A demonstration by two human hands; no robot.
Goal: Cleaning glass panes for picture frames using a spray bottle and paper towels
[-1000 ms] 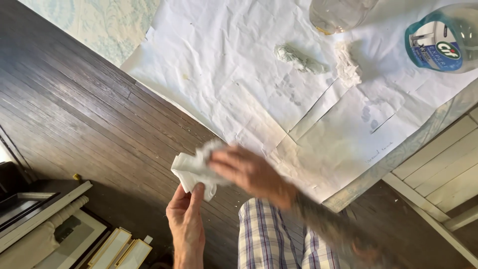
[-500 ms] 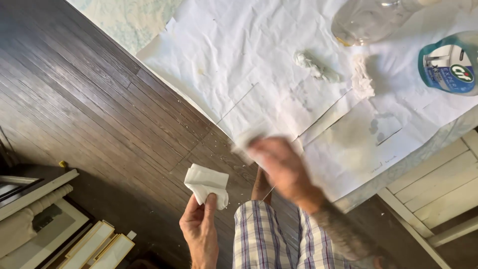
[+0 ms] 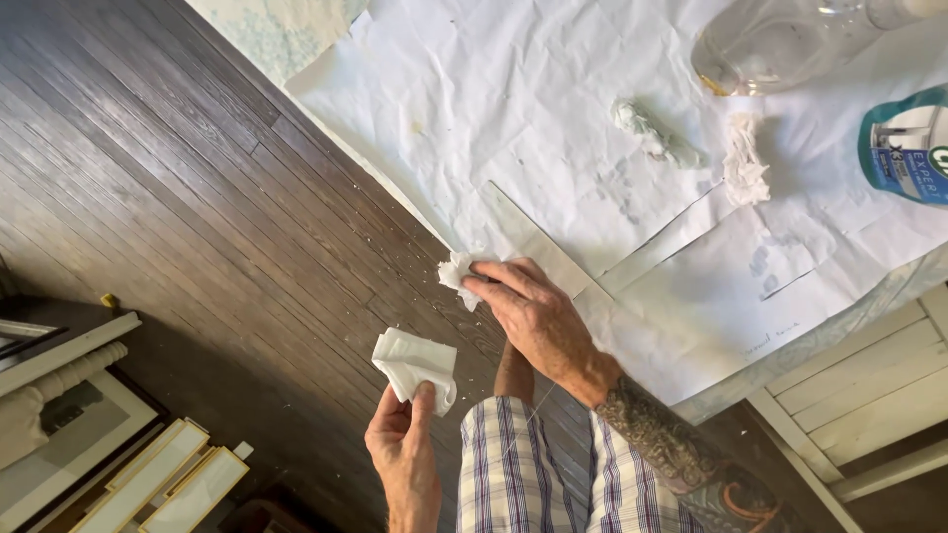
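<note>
- Right hand (image 3: 538, 316) presses a crumpled tissue (image 3: 456, 274) against the paper-covered bench (image 3: 474, 128) edge, fingers closed on it.
- Left hand (image 3: 403, 449) pinches a folded tissue (image 3: 415, 363) above the floor.
- Wiping seems underway; steady pressure is needed next.

Left hand (image 3: 403, 449) raised, fingers pinched; right hand (image 3: 533, 314) flat, pressing down.

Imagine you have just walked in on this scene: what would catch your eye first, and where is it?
First, the right hand pressing a crumpled bit of white tissue at the edge of the white paper sheets that cover the table. Just below, over the dark wooden floor, the left hand holds a folded white paper towel. At far right, a blue-green bottle lies on the paper.
</note>
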